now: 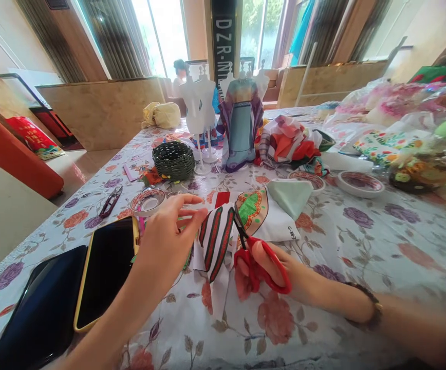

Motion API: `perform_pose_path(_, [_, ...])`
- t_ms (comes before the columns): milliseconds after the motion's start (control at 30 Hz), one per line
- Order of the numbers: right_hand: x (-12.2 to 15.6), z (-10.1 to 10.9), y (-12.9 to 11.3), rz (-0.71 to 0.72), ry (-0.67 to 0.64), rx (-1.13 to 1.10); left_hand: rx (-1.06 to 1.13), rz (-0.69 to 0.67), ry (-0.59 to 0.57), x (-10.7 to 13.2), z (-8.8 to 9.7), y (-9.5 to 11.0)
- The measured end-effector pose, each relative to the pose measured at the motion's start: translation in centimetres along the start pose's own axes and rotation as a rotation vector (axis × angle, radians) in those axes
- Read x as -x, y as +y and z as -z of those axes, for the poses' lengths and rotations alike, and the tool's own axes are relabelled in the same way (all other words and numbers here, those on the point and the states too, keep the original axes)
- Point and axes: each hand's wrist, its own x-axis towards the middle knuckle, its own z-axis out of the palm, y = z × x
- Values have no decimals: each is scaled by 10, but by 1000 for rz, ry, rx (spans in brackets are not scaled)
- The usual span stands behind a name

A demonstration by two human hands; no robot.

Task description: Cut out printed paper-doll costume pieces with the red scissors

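My right hand (263, 267) is wrapped round the handles of red-handled scissors (251, 241). Their dark blades reach up to the right edge of a striped piece of fabric (218, 236) in white, green and red. My left hand (174, 226) pinches the top left of that fabric between thumb and fingers. A narrow white strip hangs below it toward the tablecloth. Just behind lies printed white fabric (280, 228) with a green and orange pattern. A folded pale green cloth (291, 196) rests at its upper right.
Two phones (109, 272) (41, 308) lie at left, near thread snips (111, 201) and a tape roll (148, 201). Farther back stand a dark woven basket (173, 161), white mannequins (197, 103) and a dressed one (242, 123). Bowls (360, 184) and plastic-wrapped goods (392, 139) occupy the right.
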Motion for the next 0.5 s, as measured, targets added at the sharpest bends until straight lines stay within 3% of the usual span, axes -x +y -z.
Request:
perform_pose_path(100, [4, 6, 0, -33, 5, -38, -81, -119, 192, 6, -6, 3])
perform_pose_path(167, [7, 10, 1, -33, 12, -29, -179, -198, 238, 10, -10, 4])
perform_pose_path(333, [11, 19, 8, 1, 16, 24, -337, -226, 171, 13, -18, 1])
perform_pose_path(500, [11, 23, 12, -5, 26, 18, -253, -158, 66, 18, -19, 6])
